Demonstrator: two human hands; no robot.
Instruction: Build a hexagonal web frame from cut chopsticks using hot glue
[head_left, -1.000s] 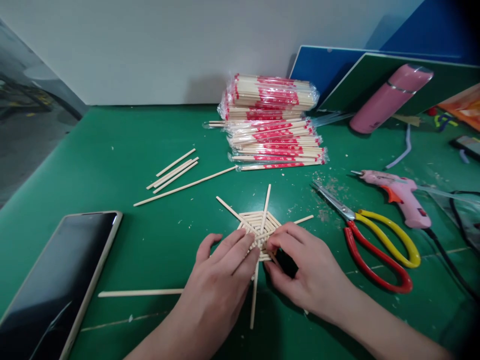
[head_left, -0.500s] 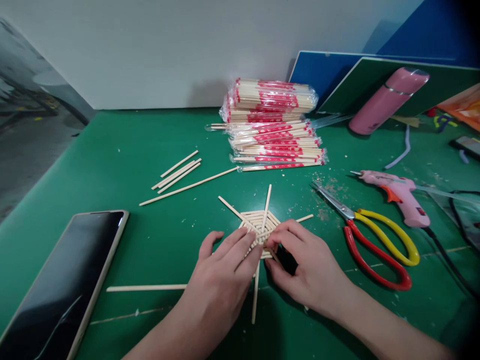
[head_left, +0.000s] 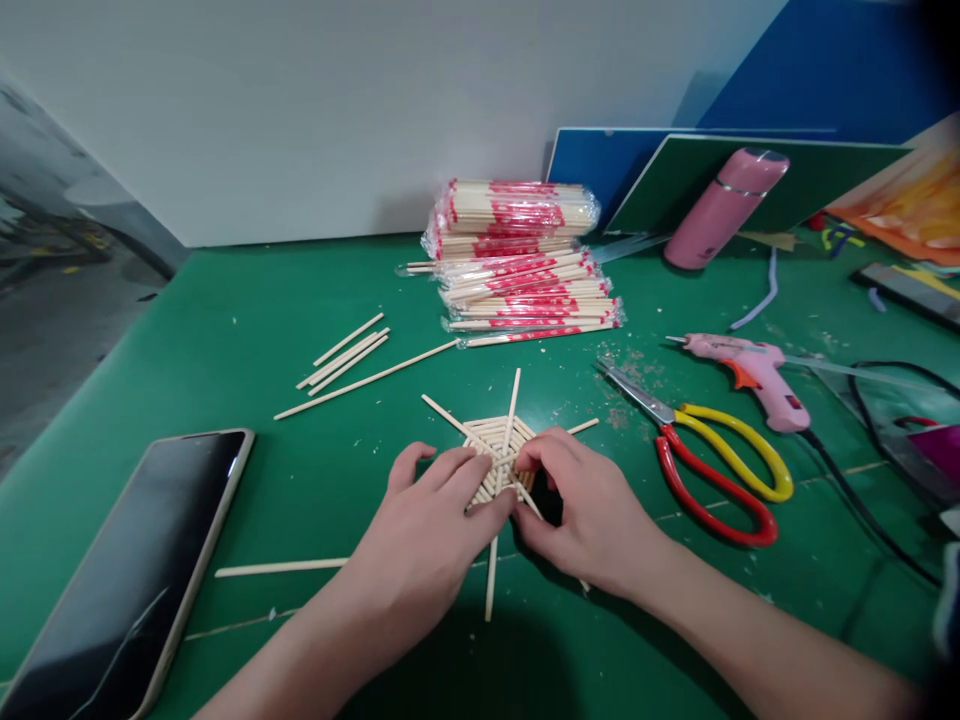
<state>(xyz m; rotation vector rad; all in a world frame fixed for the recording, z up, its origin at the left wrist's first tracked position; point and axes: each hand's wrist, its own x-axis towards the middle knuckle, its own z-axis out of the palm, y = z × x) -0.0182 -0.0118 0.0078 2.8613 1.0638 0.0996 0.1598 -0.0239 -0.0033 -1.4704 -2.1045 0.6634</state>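
Stick web [head_left: 496,436] is laid flat on the green table [head_left: 315,490], near the middle of the view and between the two hands, with its spokes projecting past the closely set rings. Its lower left part is covered by the left hand [head_left: 424,525], which is held palm down and half open. The left forearm is brought in from the lower left; the fingers are gently bent and laid over the web, while the outermost finger is curled and set apart from the others. Whether the web is gripped from beneath cannot be told.

By the right hand [head_left: 592,505], the right edge of the web is met. The right forearm is slanted in from the lower right, and the thumb and forefinger are bent toward each other, with a dark gap left between them. Whether anything is pinched at the fingertips cannot be made out.

A loose stick [head_left: 281,568] is partly hidden by the left forearm, and a phone [head_left: 131,585] is laid farther left. To the right of the right hand, scissors [head_left: 667,412] are placed, with a pink glue gun [head_left: 772,385] just beyond them.
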